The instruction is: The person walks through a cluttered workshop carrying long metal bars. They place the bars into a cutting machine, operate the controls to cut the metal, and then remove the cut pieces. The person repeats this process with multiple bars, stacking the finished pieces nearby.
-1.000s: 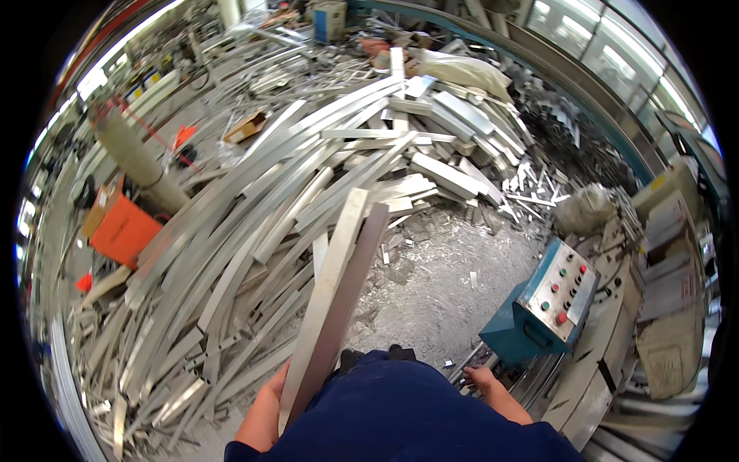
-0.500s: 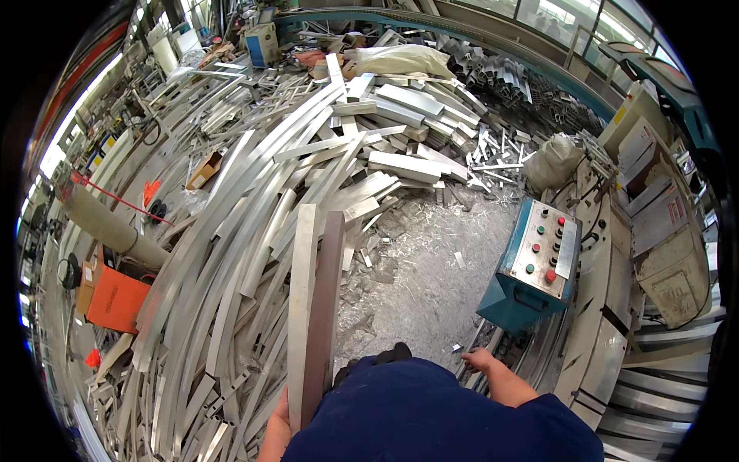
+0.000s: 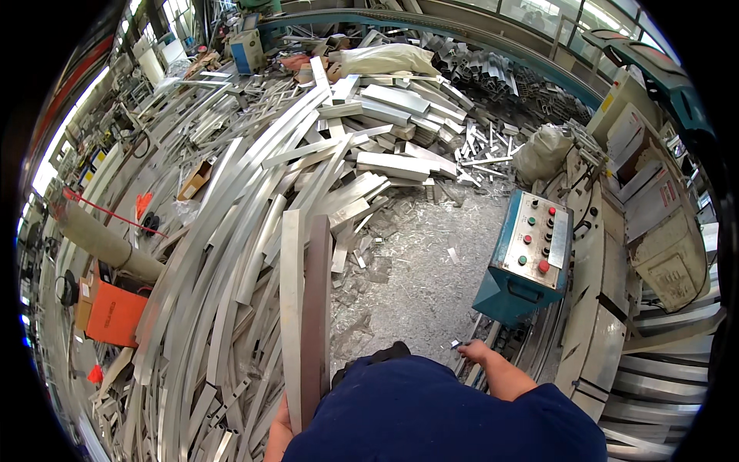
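Evidently, the left hand (image 3: 282,421) clasps flat-sided, pale-and-brown metal stock (image 3: 293,316); the right hand (image 3: 475,352) is half-curled, contents unclear.

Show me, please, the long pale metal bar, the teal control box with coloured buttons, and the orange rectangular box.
Long pale metal bar (image 3: 292,319), head view: middle of its long face.
Teal control box (image 3: 533,246), head view: silver button panel.
Orange rectangular box (image 3: 117,311), head view: its orange side.
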The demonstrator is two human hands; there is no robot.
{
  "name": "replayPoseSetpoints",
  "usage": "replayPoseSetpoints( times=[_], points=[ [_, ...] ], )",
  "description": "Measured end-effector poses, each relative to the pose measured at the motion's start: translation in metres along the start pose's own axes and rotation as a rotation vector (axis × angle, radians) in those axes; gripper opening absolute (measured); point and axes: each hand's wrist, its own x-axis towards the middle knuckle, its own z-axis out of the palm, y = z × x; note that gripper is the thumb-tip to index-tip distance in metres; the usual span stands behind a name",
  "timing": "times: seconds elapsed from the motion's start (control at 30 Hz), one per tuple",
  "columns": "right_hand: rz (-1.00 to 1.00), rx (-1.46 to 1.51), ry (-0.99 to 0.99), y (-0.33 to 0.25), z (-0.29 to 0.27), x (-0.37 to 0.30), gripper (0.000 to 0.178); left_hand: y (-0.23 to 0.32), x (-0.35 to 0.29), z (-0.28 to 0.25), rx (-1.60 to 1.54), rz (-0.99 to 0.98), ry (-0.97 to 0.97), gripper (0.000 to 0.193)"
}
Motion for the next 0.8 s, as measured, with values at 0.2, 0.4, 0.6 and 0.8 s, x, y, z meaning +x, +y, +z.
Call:
replayPoseSetpoints(
  times=[0.2, 0.4, 0.6, 0.8],
  points=[
    [0.015, 0.056, 0.004, 0.0031, -0.0024, 0.0058, 0.026, -0.0013, -0.0012, -0.0009, 0.000, -0.002, 0.008, 0.064],
    [-0.015, 0.035, 0.000, 0.0035, -0.0009, 0.0045, 0.039, -0.0022, -0.0036, -0.0006, -0.002, -0.001, 0.013, 0.064],
    [0.003, 0.079, 0.009, 0.0026, -0.0011, 0.0026, 0.028, -0.0039, -0.0044, -0.0002, -0.015, -0.002, 0.015, 0.065],
    [-0.033, 0.045, 0.003, -0.0004, -0.0019, 0.0034, 0.030, -0.0057, -0.0051, -0.0002, -0.044, 0.013, 0.011, 0.065]
  ],
)
